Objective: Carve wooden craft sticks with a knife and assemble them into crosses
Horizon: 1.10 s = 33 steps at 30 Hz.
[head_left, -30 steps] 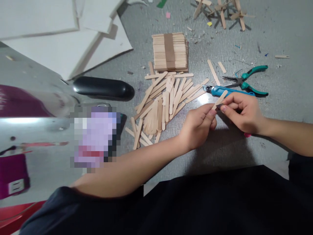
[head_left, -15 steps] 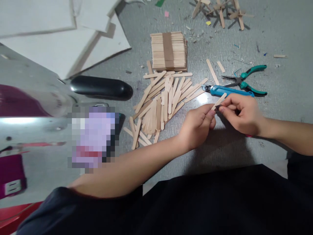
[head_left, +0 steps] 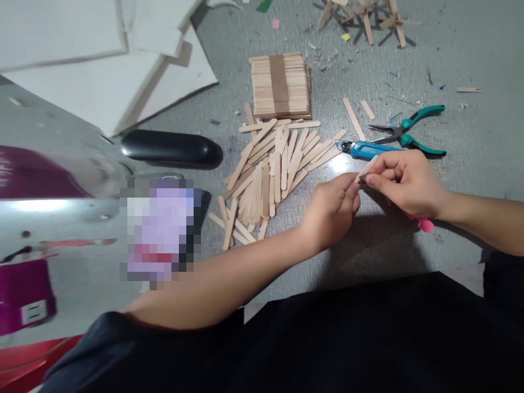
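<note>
My left hand [head_left: 332, 210] is closed on the lower end of a pale wooden craft stick [head_left: 368, 167], which slants up to the right. Against the stick, my right hand [head_left: 405, 183] pinches a small dark piece [head_left: 363, 177]; its shape is mostly hidden by the fingers. Just above my right hand lies a blue utility knife [head_left: 372, 150], partly covered by it. Green-handled pliers [head_left: 399, 132] rest open behind the knife. A pink object [head_left: 426, 224] shows from under my right hand.
Loose craft sticks [head_left: 265, 188] spread left of my hands, below a banded stack of sticks [head_left: 297, 84]. Further left are a black case [head_left: 172, 148] and a blurred-out phone [head_left: 164, 229]. Stick assemblies [head_left: 368, 22] stand at the top; white sheets [head_left: 61, 33] lie top left.
My right hand has shifted slightly up and turned, covering more of the knife's end and showing more of the pink object. My left hand keeps its hold on the stick.
</note>
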Each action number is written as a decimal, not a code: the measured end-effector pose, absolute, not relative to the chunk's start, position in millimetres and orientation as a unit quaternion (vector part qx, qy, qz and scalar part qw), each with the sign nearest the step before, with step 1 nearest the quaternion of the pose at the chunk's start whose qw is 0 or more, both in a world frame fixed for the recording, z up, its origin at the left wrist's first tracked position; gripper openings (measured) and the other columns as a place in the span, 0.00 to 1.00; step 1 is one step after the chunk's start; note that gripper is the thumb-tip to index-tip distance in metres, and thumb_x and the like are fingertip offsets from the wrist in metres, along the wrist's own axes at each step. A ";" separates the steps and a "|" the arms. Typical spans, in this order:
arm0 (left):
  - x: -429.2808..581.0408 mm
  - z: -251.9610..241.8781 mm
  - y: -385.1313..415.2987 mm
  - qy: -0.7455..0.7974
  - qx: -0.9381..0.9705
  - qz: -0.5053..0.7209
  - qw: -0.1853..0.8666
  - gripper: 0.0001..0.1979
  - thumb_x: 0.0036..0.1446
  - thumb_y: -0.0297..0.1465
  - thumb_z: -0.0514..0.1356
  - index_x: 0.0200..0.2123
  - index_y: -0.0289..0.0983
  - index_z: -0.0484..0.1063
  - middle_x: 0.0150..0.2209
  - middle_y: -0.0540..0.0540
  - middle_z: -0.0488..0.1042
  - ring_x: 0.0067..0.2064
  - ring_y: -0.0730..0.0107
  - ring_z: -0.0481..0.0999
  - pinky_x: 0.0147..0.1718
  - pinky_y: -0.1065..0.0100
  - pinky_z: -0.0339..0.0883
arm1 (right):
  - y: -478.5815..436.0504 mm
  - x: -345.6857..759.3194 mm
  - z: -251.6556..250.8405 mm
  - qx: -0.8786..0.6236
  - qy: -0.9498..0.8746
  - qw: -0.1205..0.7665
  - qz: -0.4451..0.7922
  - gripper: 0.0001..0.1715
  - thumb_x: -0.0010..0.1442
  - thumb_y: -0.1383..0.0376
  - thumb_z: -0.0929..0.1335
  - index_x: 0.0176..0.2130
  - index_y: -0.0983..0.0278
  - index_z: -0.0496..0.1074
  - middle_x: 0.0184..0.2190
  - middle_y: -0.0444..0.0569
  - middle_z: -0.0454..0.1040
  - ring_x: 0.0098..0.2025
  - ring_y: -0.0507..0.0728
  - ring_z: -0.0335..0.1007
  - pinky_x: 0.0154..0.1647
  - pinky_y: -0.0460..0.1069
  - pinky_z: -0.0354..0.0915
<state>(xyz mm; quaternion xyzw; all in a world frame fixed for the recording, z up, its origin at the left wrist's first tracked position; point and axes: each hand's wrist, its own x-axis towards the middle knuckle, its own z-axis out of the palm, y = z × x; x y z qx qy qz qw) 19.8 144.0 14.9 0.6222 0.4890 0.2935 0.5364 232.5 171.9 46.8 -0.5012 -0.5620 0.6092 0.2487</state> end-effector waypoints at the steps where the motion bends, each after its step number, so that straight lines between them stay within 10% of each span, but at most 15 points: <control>1: 19.7 14.9 144.2 0.488 0.621 0.295 0.538 0.22 0.82 0.38 0.55 0.30 0.43 0.65 0.23 0.54 0.70 0.26 0.71 0.68 0.32 0.63 0.59 | 172.7 232.9 45.8 -0.498 -0.562 0.251 0.611 0.12 0.71 0.58 0.78 0.38 0.61 0.79 0.17 0.37 0.70 0.18 0.49 0.54 0.19 0.48 0.46; 13: 15.3 13.2 145.0 0.465 0.596 0.330 0.565 0.26 0.84 0.43 0.57 0.28 0.43 0.67 0.22 0.53 0.70 0.25 0.71 0.67 0.32 0.63 0.64 | 179.7 238.1 38.0 -0.450 -0.569 0.263 0.636 0.18 0.73 0.52 0.80 0.41 0.60 0.78 0.17 0.36 0.72 0.16 0.50 0.63 0.19 0.48 0.58; 33: 23.9 10.6 143.2 0.482 0.621 0.328 0.524 0.19 0.82 0.37 0.55 0.33 0.43 0.68 0.23 0.53 0.70 0.27 0.69 0.69 0.32 0.61 0.60 | 157.8 226.6 33.7 -0.506 -0.635 0.312 0.493 0.13 0.72 0.58 0.75 0.36 0.56 0.71 0.19 0.35 0.62 0.21 0.51 0.49 0.24 0.52 0.46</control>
